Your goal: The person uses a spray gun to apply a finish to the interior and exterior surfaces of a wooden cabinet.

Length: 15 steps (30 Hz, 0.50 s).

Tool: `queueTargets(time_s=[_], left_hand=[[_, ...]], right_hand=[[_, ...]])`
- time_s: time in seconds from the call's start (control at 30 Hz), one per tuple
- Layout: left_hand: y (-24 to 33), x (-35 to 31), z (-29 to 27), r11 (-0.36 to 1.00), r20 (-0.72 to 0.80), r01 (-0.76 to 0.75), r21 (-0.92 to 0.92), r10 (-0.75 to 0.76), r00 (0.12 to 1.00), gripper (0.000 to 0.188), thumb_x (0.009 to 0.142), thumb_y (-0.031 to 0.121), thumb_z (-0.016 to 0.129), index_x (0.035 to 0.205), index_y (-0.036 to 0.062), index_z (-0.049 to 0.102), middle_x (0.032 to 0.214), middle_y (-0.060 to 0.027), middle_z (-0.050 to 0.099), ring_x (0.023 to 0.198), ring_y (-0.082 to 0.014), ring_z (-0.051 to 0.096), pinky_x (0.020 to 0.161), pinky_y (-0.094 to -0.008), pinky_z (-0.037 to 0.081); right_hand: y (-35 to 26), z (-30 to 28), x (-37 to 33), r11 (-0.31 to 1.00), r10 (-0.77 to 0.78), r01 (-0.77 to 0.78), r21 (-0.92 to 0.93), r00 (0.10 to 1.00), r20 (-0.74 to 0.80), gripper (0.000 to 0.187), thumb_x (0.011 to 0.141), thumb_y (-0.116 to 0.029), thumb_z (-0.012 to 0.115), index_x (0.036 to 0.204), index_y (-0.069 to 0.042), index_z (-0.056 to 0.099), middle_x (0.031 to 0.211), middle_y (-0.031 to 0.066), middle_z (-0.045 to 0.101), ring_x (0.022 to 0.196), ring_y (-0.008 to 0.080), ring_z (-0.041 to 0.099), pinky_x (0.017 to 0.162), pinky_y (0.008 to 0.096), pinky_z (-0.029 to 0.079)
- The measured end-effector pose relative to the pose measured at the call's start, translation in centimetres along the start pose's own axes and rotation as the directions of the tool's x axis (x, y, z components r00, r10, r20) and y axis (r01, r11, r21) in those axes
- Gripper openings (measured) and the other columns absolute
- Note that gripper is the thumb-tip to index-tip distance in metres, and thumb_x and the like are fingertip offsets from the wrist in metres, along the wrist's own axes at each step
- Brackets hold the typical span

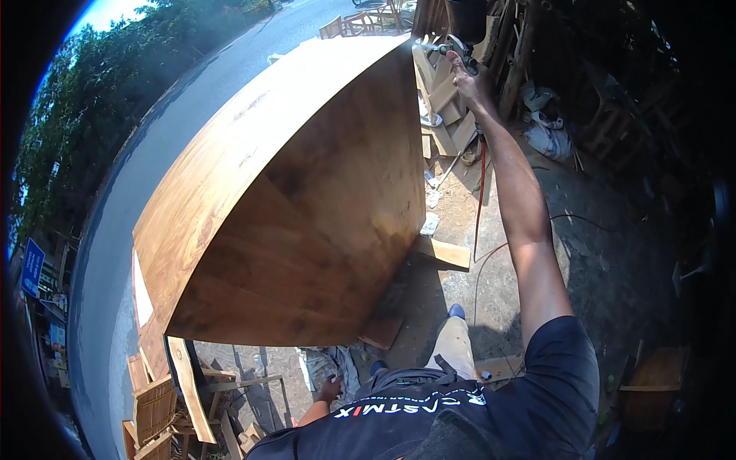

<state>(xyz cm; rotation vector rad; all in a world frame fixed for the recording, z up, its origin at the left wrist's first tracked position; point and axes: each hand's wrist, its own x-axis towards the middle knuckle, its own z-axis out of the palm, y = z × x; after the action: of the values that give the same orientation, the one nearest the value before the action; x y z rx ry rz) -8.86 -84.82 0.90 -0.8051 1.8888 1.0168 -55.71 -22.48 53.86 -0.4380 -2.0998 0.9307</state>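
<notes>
My right hand (469, 80) is raised at the far right corner of a large wooden cabinet (307, 215), its fingers wrapped round a spray gun (455, 46). A dark cup (466, 19) sits on top of the gun, and a pale mist shows at its nozzle by the cabinet's top edge. From the gun a red hose (481, 195) hangs down to the ground. The brown wood side is in shade, while the top glares in the sun. Low by my body, my left hand (330, 389) hangs with loosely bent fingers and nothing visible in it, near a crumpled cloth (337, 368).
Wood offcuts (448, 107) are heaped behind the cabinet. A wooden plank (445, 253) juts out beneath it. Wooden chair frames (157, 406) stand at the lower left. White sacks (548, 134) lie at the right, and a paved road (138, 169) runs along the left.
</notes>
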Motion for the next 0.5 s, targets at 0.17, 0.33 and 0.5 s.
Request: queueTargets(time_s=[0.17, 0.33, 0.5], left_hand=[[10.4, -1.1, 9.7, 1.0, 0.05, -0.014, -0.006, 0.014, 0.999, 0.08, 0.095, 0.06, 0.058, 0.156, 0.0139, 0.037, 0.126, -0.0182, 0.063, 0.099, -0.0355, 0.072, 0.079, -0.0509, 0.055], [22.8, -4.3, 19.3, 0.902, 0.302, -0.294, 0.316, 0.198, 0.932, 0.08, 0.098, 0.07, 0.045, 0.156, 0.0144, 0.045, 0.154, -0.0172, 0.05, 0.143, -0.0333, 0.047, 0.113, -0.0434, 0.041], [41.5, -6.3, 22.8, 0.951, 0.439, -0.209, 0.226, 0.092, 0.894, 0.066, 0.099, 0.06, 0.056, 0.143, 0.012, 0.061, 0.137, -0.0148, 0.066, 0.127, -0.0244, 0.06, 0.109, -0.038, 0.045]], right_hand=[[11.0, -1.9, 2.5, 0.912, -0.061, 0.064, 0.404, 0.998, -0.02, 0.044, 0.099, -0.047, 0.069, 0.105, -0.004, 0.077, 0.089, 0.0063, 0.078, 0.063, 0.0104, 0.063, 0.059, 0.0304, 0.046], [21.0, -10.4, -7.4, 0.832, 0.199, -0.253, 0.494, 0.967, 0.159, 0.05, 0.107, -0.047, 0.055, 0.124, -0.002, 0.068, 0.08, 0.0022, 0.067, 0.045, 0.0033, 0.042, 0.044, 0.0236, 0.03], [24.3, -19.9, -15.1, 0.669, 0.509, -0.587, 0.456, 0.809, 0.293, 0.049, 0.107, -0.042, 0.055, 0.134, -0.001, 0.061, 0.085, 0.0031, 0.067, 0.046, 0.003, 0.043, 0.041, 0.023, 0.033]])
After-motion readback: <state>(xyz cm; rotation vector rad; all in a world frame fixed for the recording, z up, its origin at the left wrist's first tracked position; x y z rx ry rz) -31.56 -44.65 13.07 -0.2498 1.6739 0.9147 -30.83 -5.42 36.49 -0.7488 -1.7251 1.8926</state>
